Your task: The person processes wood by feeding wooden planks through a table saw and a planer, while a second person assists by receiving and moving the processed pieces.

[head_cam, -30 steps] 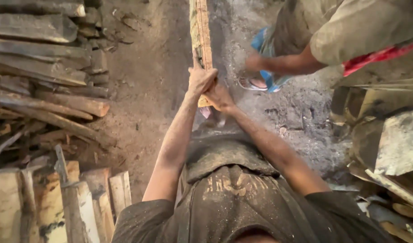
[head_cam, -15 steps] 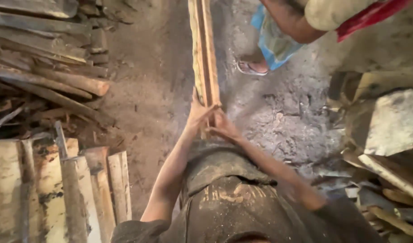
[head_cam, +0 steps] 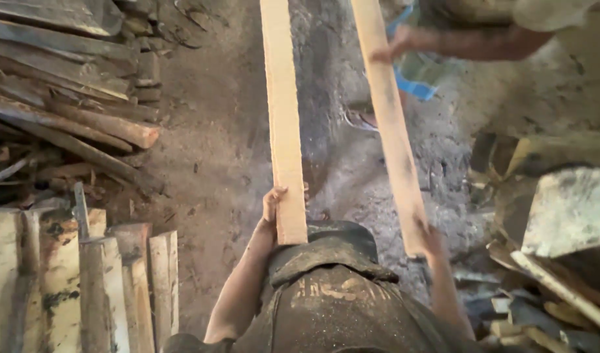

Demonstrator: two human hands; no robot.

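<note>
Left hand [head_cam: 272,208] grips the near end of the left plank [head_cam: 281,111], fingers wrapped round its left edge. Right hand [head_cam: 432,240] holds the near end of the right plank [head_cam: 388,124]; mostly hidden behind the board, so how far it closes cannot be told. Both planks are pale, fresh-sawn, long and narrow, with flat faces up. They run away from the body over the dirt floor [head_cam: 215,157], near ends well apart, drawing closer farther off. A co-worker's hand [head_cam: 394,46] grasps the right plank near its far end. Left of the hands: stacked rough timber [head_cam: 64,98], and nearer, sawn slabs [head_cam: 84,287]. Right: wood offcuts [head_cam: 561,222].
</note>
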